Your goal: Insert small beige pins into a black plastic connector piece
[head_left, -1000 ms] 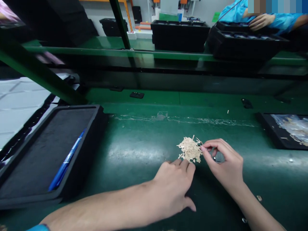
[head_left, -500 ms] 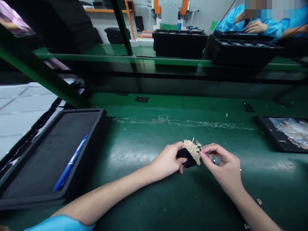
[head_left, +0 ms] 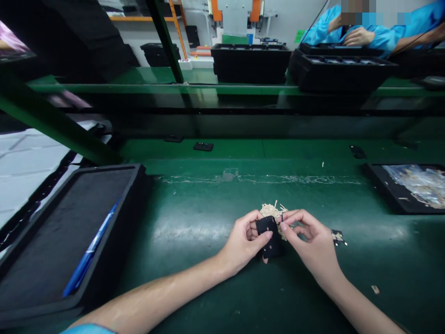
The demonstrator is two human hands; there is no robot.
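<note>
My left hand (head_left: 243,239) grips a flat black rectangular plate (head_left: 272,248), with the thumb across its face and the fingers underneath. Small pale spots show on that face. My right hand (head_left: 313,241) is closed in a pinch at the plate's upper right corner, and a tiny dark strip (head_left: 282,217) shows at its fingertips. Just behind the plate lies a heap of small beige pieces (head_left: 269,210), partly hidden by the plate and both hands. Beside my right wrist, a small dark and pale part (head_left: 337,237) lies on the green tabletop (head_left: 194,208).
To the left, a black foam tray (head_left: 137,185) holds a blue pen (head_left: 91,253). A black tray (head_left: 392,199) with plastic bags (head_left: 420,183) stands at right. Flat black pieces (head_left: 203,146) lie farther back. Beyond the green rail, black bins (head_left: 250,65) stand near a co-worker's hands (head_left: 359,36).
My left hand has turned the black plate so its face shows more, tilted upright toward me. The right hand has come closer to its upper corner. The camera view has shifted slightly.
</note>
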